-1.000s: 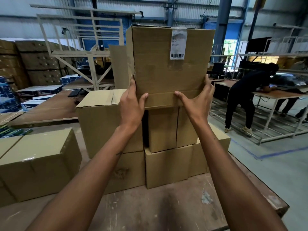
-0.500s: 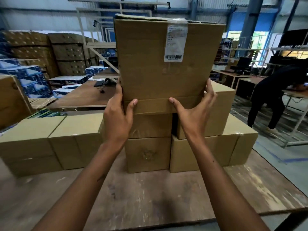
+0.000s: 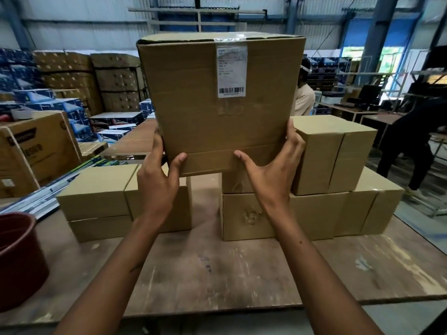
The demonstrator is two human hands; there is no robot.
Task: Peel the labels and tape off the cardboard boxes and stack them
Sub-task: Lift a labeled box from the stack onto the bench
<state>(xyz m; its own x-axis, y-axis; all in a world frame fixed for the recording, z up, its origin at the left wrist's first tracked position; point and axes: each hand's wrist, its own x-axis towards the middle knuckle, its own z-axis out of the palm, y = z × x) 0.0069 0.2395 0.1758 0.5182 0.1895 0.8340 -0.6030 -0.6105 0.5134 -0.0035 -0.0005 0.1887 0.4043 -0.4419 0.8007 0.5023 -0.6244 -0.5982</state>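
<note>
I hold a large brown cardboard box (image 3: 193, 105) up in the air in front of me, above the wooden table (image 3: 217, 274). A white barcode label (image 3: 231, 72) under clear tape sits on its near face, upper right. My left hand (image 3: 157, 187) grips its lower left corner, thumb on the front face. My right hand (image 3: 273, 175) grips the lower right corner the same way. Behind it, plain boxes are stacked on the table: a low pair on the left (image 3: 96, 201) and a taller stack on the right (image 3: 333, 180).
A dark red bucket (image 3: 17, 257) stands at the table's left edge. A printed carton (image 3: 33, 148) and piles of blue and brown cartons fill the left background. Two people (image 3: 408, 146) work at benches on the right.
The view has swung left and back from the stacks. The held box stays raised between both hands, now shown over the gap between the left and right stacks; the red bucket has come into view.
</note>
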